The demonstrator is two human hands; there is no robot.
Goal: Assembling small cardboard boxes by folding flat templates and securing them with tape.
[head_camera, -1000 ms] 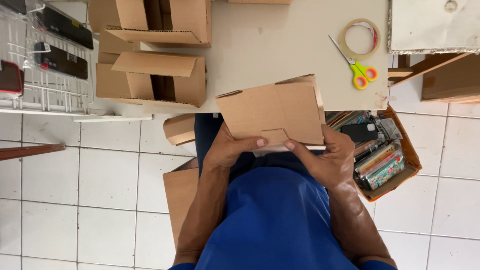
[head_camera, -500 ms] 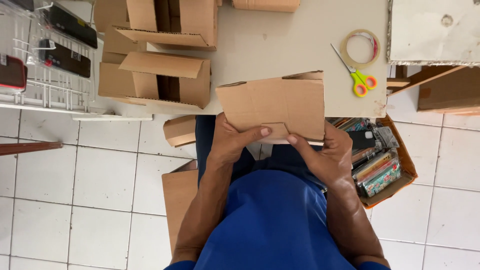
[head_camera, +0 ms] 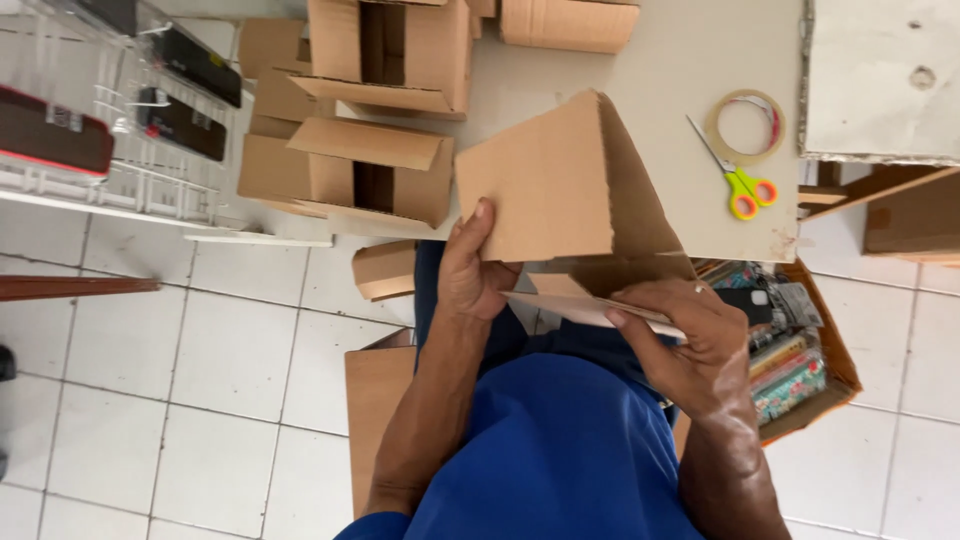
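I hold a small brown cardboard box (head_camera: 560, 185) at the near edge of a pale table (head_camera: 690, 60). My left hand (head_camera: 468, 268) grips its left side with the thumb pressed flat on the front panel. My right hand (head_camera: 690, 340) lies on the box's lower flaps, fingers over a pale flap at the open end. The box is tilted, one corner pointing up over the table.
Several folded open cardboard boxes (head_camera: 350, 170) stand at the table's left. A tape roll (head_camera: 745, 127) and yellow-handled scissors (head_camera: 738, 180) lie at the right. A white wire rack (head_camera: 110, 130) is at far left. A box of books (head_camera: 795, 350) and flat cardboard (head_camera: 375, 400) sit on the tiled floor.
The box has been turned from lying flat and wide to standing tilted on end. My right hand slid from its right side down onto the lower flaps.
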